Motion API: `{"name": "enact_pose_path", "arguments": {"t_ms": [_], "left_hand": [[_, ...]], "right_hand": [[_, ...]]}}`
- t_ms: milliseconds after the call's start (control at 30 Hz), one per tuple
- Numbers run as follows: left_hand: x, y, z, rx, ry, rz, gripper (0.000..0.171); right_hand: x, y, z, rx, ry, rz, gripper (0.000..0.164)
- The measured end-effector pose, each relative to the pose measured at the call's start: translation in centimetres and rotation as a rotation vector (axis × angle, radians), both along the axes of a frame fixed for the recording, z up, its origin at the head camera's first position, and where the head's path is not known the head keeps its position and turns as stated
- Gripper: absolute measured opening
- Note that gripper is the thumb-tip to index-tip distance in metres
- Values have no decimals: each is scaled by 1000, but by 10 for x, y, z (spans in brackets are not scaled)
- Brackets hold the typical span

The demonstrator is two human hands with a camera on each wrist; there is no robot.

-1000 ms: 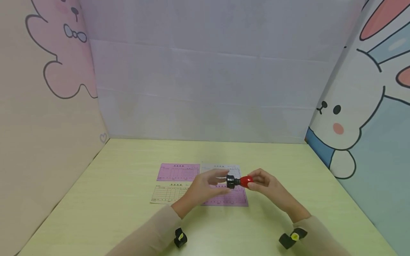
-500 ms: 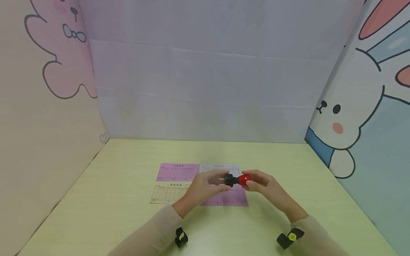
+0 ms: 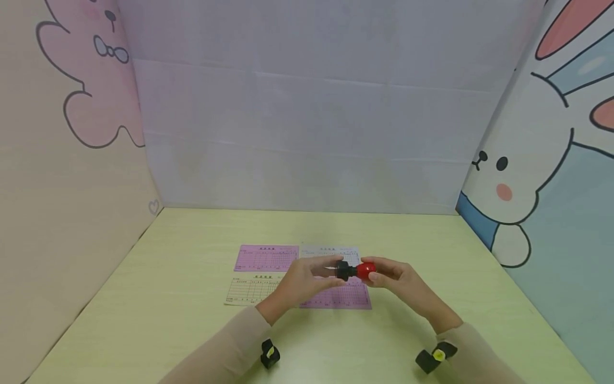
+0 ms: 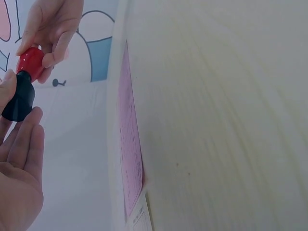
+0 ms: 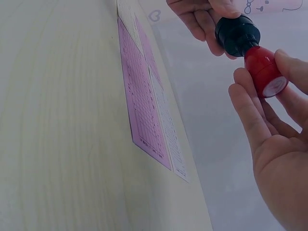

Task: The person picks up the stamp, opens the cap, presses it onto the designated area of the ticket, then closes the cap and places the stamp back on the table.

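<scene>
A stamp with a glossy red knob handle (image 3: 366, 270) and a black base (image 3: 343, 270) is held level above the table, between both hands. My left hand (image 3: 303, 281) holds the black base between thumb and fingers. In the right wrist view the red handle (image 5: 263, 72) shows a pale round end. My right hand (image 3: 405, 282) pinches that handle with thumb and fingertips. Beneath the hands lies a pink printed form (image 3: 341, 298), partly covered. Behind it a white form (image 3: 352, 255) shows in part.
Left of these lie another pink form (image 3: 266, 259) and a yellowish form (image 3: 250, 291), the latter partly behind my left hand. All rest flat on the pale wood table (image 3: 192, 341). A white back wall (image 3: 307, 133) and cartoon-printed side walls enclose it.
The stamp and my right hand have shifted slightly left, and the right fingers have moved further round the red handle. My left hand has barely moved. The forms lie unchanged.
</scene>
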State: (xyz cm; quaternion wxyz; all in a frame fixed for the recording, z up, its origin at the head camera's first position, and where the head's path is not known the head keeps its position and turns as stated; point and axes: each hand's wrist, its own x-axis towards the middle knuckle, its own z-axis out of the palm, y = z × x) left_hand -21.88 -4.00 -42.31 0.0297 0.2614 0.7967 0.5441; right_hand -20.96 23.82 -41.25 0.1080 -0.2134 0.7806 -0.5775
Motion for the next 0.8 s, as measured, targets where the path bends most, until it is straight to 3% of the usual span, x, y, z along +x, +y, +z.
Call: {"name": "enact_pose_path", "arguments": {"t_ms": [367,800], "left_hand": [[1,-2,0,51,-12,-42,54],[-1,-7,1,28,1,59,54]], "right_hand": [[0,4,2,20,11,-13,49],[0,4,4,24,-2,-53,47]]}}
